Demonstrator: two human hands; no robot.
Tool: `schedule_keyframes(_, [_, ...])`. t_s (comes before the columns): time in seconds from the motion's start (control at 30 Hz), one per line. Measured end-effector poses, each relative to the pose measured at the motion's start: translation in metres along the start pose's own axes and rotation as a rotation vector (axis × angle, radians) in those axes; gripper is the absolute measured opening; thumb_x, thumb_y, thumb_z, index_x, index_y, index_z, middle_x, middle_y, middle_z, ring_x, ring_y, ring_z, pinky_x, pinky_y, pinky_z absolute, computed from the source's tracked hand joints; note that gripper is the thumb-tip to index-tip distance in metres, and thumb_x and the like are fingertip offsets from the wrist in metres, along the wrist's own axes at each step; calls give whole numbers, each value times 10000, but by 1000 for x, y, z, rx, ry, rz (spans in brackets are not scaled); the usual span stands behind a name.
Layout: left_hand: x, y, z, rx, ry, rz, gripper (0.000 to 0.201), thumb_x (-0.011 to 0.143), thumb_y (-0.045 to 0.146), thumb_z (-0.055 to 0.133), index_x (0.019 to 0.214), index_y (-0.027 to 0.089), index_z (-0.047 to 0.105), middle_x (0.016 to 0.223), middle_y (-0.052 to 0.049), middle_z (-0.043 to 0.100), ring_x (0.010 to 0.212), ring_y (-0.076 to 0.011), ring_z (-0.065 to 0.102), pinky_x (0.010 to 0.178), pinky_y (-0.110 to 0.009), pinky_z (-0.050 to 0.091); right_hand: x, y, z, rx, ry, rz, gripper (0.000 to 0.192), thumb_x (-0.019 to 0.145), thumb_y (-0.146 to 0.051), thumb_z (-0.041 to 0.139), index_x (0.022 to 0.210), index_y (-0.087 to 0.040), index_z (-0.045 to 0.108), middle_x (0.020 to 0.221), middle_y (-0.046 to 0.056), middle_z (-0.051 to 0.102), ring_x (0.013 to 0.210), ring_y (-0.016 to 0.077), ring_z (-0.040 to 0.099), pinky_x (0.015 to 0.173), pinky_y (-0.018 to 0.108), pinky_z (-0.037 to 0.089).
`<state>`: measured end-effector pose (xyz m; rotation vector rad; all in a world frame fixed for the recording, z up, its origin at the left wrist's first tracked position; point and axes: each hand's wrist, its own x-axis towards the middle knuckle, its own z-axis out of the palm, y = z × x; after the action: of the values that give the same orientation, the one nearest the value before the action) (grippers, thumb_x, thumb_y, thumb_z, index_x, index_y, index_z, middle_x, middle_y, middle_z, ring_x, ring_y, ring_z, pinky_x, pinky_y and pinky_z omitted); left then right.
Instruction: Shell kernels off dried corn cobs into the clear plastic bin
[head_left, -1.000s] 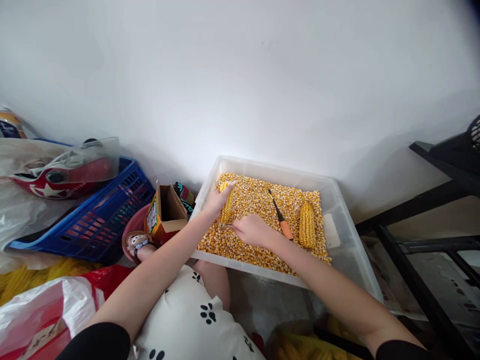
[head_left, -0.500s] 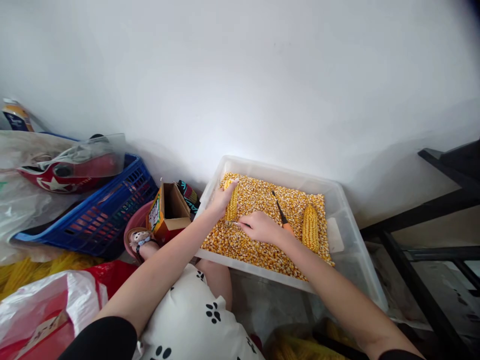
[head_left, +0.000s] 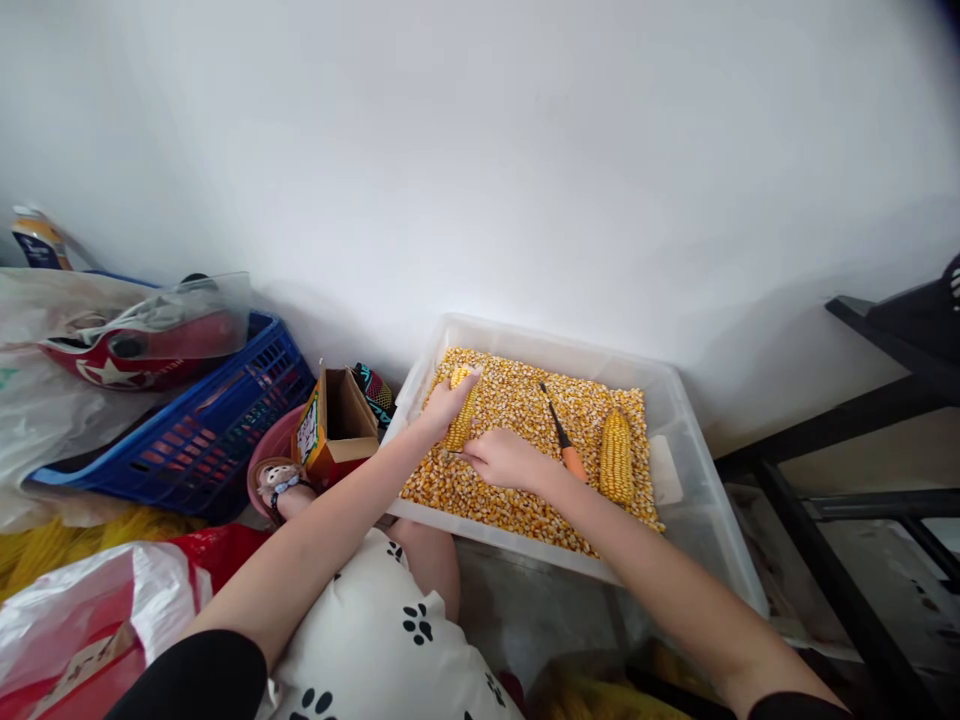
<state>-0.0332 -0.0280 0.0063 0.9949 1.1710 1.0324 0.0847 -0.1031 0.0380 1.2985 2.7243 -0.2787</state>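
My left hand (head_left: 444, 403) grips a yellow corn cob (head_left: 463, 415) that lies on loose kernels in a clear plastic bin (head_left: 679, 425). My right hand (head_left: 501, 459) closes on the near end of the same cob, fingers curled around it. Loose corn kernels (head_left: 517, 440) fill the bin. An orange-handled tool (head_left: 562, 440) with a dark shaft lies on the kernels just right of my right hand. A second whole corn cob (head_left: 616, 456) rests further right in the bin.
A small open cardboard box (head_left: 335, 425) and a pink bowl (head_left: 271, 452) sit left of the bin, beside a blue plastic basket (head_left: 191, 425). Plastic bags (head_left: 82, 610) lie at lower left. A black metal rack (head_left: 870, 470) stands at right. A white wall rises behind.
The hands stay on the cob with only slight shifts; my right hand has drawn a little to the left along the cob's near end. The view has wobbled slightly.
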Motion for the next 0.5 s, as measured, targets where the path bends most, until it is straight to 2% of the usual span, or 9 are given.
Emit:
schedule_keyframes(0.13, [-7,3,5,330,-12,151,395,657,536,656,775,165,589,760,-70,645,797,-252,605,702,-324,462,1,3,0,59,-29,-58,307,894,-243,394,848,-173,689,848,97,713,758,193,647,629,260,385])
schedule_keyframes(0.27, [-14,4,11,528,-91,308,357,648,506,668,703,170,562,675,-37,593,757,-237,576,696,-310,438,2,4,7,53,-61,-72,311,890,-256,404,844,-161,696,824,106,710,708,192,635,579,259,364])
schedule_keyframes(0.4, [-12,6,9,560,-75,355,355,683,518,629,696,173,550,657,-26,576,735,-223,567,669,-294,429,0,5,18,32,-138,-83,304,876,-284,446,791,-149,705,773,113,706,671,191,621,578,268,351])
schedule_keyframes(0.5, [-7,9,4,463,-26,310,373,696,536,610,733,167,570,686,-32,605,743,-227,580,669,-297,434,-3,8,15,115,-60,-76,332,901,-318,422,799,-163,697,778,90,707,660,165,606,575,256,335])
